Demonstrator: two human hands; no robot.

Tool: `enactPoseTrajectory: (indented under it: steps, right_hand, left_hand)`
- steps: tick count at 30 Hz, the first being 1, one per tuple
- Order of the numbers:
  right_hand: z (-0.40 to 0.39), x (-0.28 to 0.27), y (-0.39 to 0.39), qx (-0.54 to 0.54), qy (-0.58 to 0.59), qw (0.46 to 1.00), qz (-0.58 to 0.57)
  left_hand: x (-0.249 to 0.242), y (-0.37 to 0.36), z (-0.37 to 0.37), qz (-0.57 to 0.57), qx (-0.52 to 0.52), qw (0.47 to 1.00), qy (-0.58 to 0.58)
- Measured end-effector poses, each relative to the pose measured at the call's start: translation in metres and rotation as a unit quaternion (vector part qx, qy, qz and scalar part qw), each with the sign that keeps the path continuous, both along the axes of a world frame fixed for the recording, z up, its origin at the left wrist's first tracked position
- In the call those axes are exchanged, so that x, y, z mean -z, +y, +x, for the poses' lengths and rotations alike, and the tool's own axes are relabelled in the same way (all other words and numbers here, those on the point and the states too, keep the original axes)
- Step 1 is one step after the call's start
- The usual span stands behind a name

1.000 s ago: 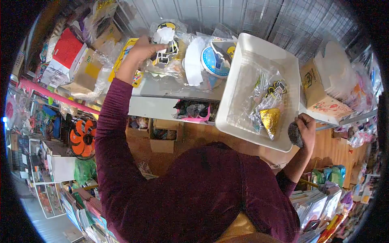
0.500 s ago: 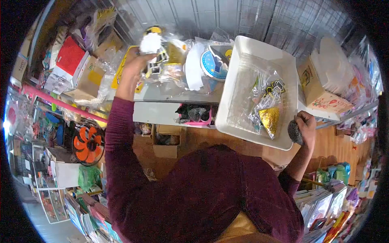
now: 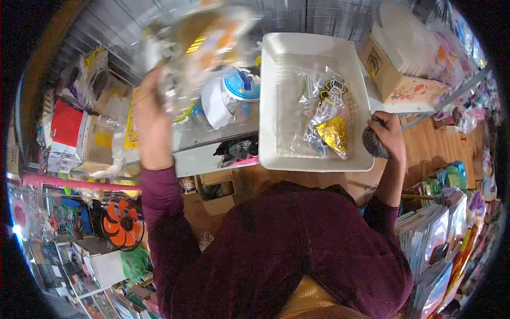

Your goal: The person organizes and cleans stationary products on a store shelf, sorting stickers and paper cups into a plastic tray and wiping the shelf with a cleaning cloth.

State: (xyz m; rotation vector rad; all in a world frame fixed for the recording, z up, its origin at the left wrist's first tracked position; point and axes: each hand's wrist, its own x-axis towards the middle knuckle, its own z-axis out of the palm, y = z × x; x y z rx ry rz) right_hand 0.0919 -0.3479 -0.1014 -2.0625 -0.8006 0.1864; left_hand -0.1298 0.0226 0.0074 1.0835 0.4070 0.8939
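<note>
Now a packet (image 3: 199, 50) is held up by the left hand (image 3: 151, 122), gripped at its near left side by fingers too blurred for their exact set to be told. Half a second ago it was held lower, just left of the white strip (image 3: 213, 105); since then it has been raised and smeared by motion, so its print cannot be read. By that rise its weight is, it seems, borne by the left hand alone, and more of the shelf (image 3: 196, 134) is bared just right of the grip. Farther right of that hand, the strip and a blue disc (image 3: 241, 83) are left lying side by side. Just left of the same grip, a yellow card (image 3: 132, 125) is partly hidden by the wrist. Between the two grips a white tray (image 3: 273, 154) is placed, with clear bags and a gold piece (image 3: 333, 134) contained in it. By the right hand (image 3: 390, 130) a dark pad (image 3: 375, 142) is clasped, at the tray's near right corner; whether the tray is also steadied there cannot be told. Beyond that hand, a box (image 3: 380, 66) is seen.
</note>
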Motion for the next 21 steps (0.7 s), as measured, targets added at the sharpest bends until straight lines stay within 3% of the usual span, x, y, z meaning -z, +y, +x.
enactPoseTrajectory:
  steps: [4, 6, 8, 9, 13, 16, 20, 21]
  right_hand:
    - [-0.006, -0.005, 0.002, 0.008, -0.010, 1.000, 0.007]
    - [-0.008, -0.007, 0.002, 0.013, -0.011, 1.000, 0.005]
    - [-0.010, -0.006, 0.001, 0.022, -0.024, 0.999, -0.002]
    - [-0.009, -0.003, 0.000, 0.023, -0.016, 1.000, 0.004]
    - [-0.008, -0.001, -0.003, 0.028, 0.000, 1.000, 0.007]
    - [-0.008, 0.001, -0.001, 0.034, 0.017, 0.999, 0.018]
    - [-0.004, 0.003, -0.002, 0.016, 0.012, 1.000, 0.000]
    - [-0.002, 0.007, -0.002, 0.013, 0.015, 1.000, 0.010]
  left_hand:
    - [0.026, -0.057, 0.080, -0.115, 0.201, 0.972, -0.042]
    - [0.039, -0.082, 0.119, -0.125, 0.183, 0.975, -0.002]
    - [0.062, -0.093, 0.155, -0.175, 0.200, 0.962, -0.062]
    - [0.064, -0.099, 0.163, -0.185, 0.180, 0.966, -0.034]
    - [0.095, -0.102, 0.176, -0.184, 0.168, 0.968, 0.011]
    - [0.096, -0.117, 0.167, -0.190, 0.192, 0.963, 0.000]
    - [0.101, -0.131, 0.168, -0.186, 0.148, 0.971, 0.026]
    - [0.101, -0.130, 0.160, -0.172, 0.210, 0.960, 0.068]
